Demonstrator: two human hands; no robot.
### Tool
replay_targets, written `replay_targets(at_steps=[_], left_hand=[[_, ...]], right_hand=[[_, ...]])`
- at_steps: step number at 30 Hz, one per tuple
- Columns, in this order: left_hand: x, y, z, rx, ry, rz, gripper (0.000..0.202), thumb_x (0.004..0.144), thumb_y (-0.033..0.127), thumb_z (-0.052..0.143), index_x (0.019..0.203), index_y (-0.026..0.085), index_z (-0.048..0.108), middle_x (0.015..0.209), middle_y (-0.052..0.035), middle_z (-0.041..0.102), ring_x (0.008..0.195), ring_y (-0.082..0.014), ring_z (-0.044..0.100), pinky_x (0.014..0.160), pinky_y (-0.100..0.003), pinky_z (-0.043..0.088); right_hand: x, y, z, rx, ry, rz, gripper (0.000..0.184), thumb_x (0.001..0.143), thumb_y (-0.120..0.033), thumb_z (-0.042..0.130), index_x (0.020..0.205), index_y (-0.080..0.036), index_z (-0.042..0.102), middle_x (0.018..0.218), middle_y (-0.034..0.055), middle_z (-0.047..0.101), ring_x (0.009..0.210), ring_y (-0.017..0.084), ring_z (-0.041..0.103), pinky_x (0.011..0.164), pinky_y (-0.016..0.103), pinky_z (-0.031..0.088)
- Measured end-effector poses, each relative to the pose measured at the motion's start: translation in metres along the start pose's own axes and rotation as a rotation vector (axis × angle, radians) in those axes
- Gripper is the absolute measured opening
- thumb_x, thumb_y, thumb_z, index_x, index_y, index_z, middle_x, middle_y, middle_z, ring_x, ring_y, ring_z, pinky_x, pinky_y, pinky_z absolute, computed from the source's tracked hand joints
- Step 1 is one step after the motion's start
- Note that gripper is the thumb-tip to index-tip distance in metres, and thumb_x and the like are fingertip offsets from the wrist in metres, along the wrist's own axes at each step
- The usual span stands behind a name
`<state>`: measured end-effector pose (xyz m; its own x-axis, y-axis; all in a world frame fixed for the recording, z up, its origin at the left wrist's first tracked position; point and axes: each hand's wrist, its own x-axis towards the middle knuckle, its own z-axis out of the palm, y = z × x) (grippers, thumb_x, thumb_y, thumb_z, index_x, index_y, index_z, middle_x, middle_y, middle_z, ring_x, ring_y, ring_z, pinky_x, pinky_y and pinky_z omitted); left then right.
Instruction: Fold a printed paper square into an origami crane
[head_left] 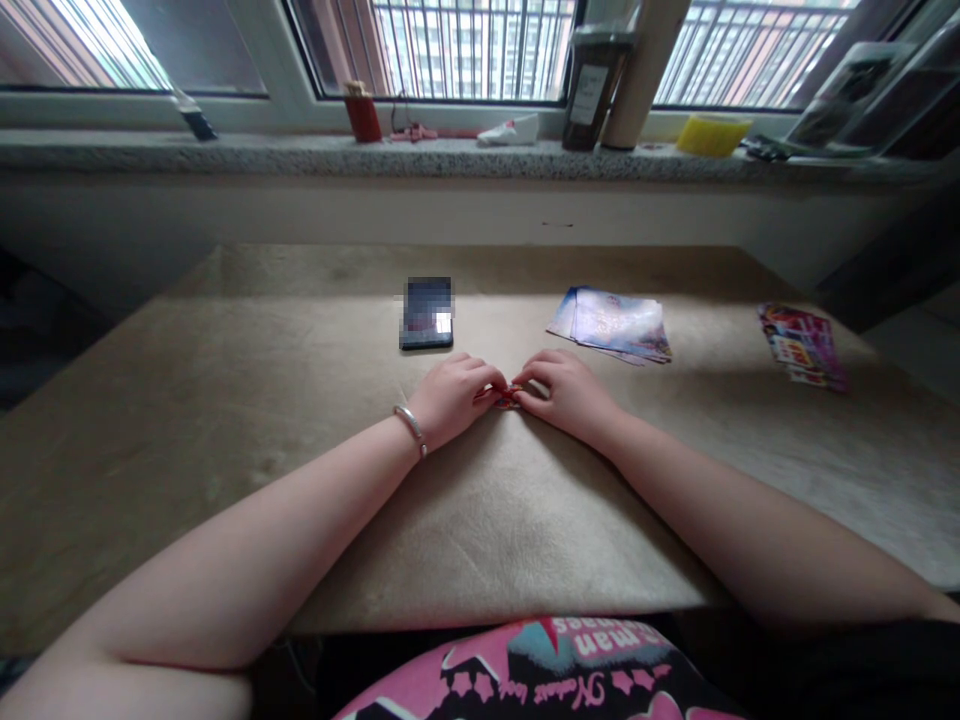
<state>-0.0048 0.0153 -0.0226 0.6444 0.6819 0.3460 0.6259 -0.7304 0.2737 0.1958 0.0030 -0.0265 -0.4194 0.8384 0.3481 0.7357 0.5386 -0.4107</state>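
Note:
My left hand and my right hand meet near the middle of the table. Between their fingertips is a small red and multicoloured piece, perhaps paper or a wrapper; its kind is too small to make out. Both hands are closed in a pinch on it, and the fingers cover much of it. A silver bracelet circles my left wrist. Beyond my left hand lies a dark phone-like device, its face blurred. Past my right hand lies a loose stack of shiny printed sheets, bluish and pink.
Colourful printed packets or cards lie at the right of the beige-covered table. On the stone windowsill stand a red container, a dark lidded container and a yellow roll.

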Motion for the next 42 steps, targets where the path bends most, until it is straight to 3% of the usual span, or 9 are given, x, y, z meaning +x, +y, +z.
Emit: replay_targets(at_steps=[8,14,19,22,35,42], left_hand=[[-0.001,0.002,0.002,-0.056,0.039,0.041,0.009,0.082,0.014,0.059,0.091,0.015,0.062,0.082,-0.0031,0.063,0.075,-0.0136,0.056,0.07,-0.025,0.045],[-0.001,0.002,0.002,-0.052,0.025,0.079,0.01,0.083,0.015,0.057,0.092,0.015,0.061,0.083,-0.0039,0.062,0.077,-0.0143,0.056,0.072,-0.026,0.046],[0.0,0.001,0.001,-0.055,-0.009,0.043,0.012,0.084,0.027,0.061,0.084,0.015,0.064,0.078,-0.0035,0.063,0.075,-0.0147,0.056,0.071,-0.027,0.046],[0.001,0.001,0.001,-0.06,-0.01,0.044,0.011,0.083,0.026,0.063,0.079,0.015,0.065,0.077,-0.0034,0.063,0.074,-0.0144,0.056,0.07,-0.026,0.045],[-0.001,0.005,-0.003,0.18,-0.015,0.119,0.018,0.087,0.025,0.056,0.074,0.017,0.066,0.074,-0.0022,0.062,0.071,-0.0144,0.054,0.062,-0.025,0.04],[-0.001,0.001,-0.003,0.198,-0.027,0.154,0.022,0.091,0.031,0.052,0.078,0.018,0.065,0.077,-0.0026,0.062,0.072,-0.0142,0.054,0.062,-0.024,0.039]], right_hand=[[-0.001,-0.001,-0.002,0.102,-0.021,-0.037,0.006,0.076,-0.025,0.064,0.077,-0.019,0.064,0.084,0.0045,0.062,0.081,0.017,0.056,0.074,0.029,0.044],[-0.002,-0.005,-0.005,-0.02,-0.051,-0.094,0.005,0.077,-0.025,0.061,0.076,-0.02,0.062,0.083,0.0046,0.063,0.083,0.018,0.054,0.074,0.029,0.042],[-0.002,-0.008,-0.007,-0.067,-0.06,-0.089,0.007,0.078,-0.026,0.061,0.075,-0.02,0.061,0.078,0.0041,0.063,0.08,0.018,0.052,0.07,0.028,0.04],[-0.001,-0.01,-0.007,-0.082,-0.074,-0.089,0.007,0.077,-0.025,0.061,0.073,-0.019,0.06,0.075,0.0036,0.063,0.078,0.018,0.051,0.068,0.028,0.039],[-0.001,-0.011,-0.007,-0.138,-0.098,-0.129,0.009,0.079,-0.021,0.057,0.07,-0.02,0.059,0.075,0.0041,0.064,0.078,0.019,0.052,0.066,0.029,0.037],[-0.002,-0.013,-0.007,-0.177,-0.092,-0.138,0.009,0.08,-0.021,0.056,0.071,-0.02,0.058,0.078,0.0037,0.064,0.077,0.019,0.052,0.065,0.03,0.035]])
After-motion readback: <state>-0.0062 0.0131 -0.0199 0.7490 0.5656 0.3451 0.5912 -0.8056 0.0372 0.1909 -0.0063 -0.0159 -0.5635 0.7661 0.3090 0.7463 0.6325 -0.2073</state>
